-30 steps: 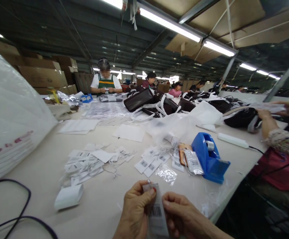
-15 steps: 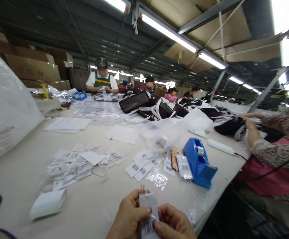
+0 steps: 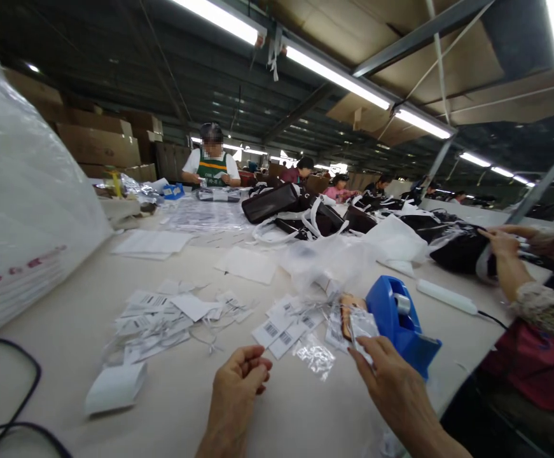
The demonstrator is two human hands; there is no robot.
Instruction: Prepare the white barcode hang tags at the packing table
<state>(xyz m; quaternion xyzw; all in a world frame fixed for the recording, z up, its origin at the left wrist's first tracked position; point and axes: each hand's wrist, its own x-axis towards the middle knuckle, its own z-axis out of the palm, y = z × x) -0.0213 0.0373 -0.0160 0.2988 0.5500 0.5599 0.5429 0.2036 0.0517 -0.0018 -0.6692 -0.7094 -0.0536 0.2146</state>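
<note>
My left hand (image 3: 238, 388) hovers over the near part of the table, fingers curled toward the thumb, and no object shows in it. My right hand (image 3: 395, 388) reaches forward to the right, its fingertips closed at the near edge of a bagged tag (image 3: 363, 323) in clear plastic. That tag lies against an orange-brown phone-like case (image 3: 350, 312), just left of the blue tape dispenser (image 3: 391, 305). Between the hands are barcode tags (image 3: 283, 331) with strings and a small clear plastic bag (image 3: 315, 356). A larger heap of stringed tags (image 3: 162, 318) spreads to the left.
A curled white strip (image 3: 114, 388) and a black cable (image 3: 19, 407) lie at left, beside a big plastic sack (image 3: 28, 210). Dark bags with white-wrapped handles (image 3: 277, 203) pile up at the back. A co-worker's hand (image 3: 508, 254) handles a black bag at right; another person works across the table.
Both hands were together on a bagged barcode tag at the near edge. They have parted: the right moved right and forward to the dispenser side, the left stayed near with curled fingers.
</note>
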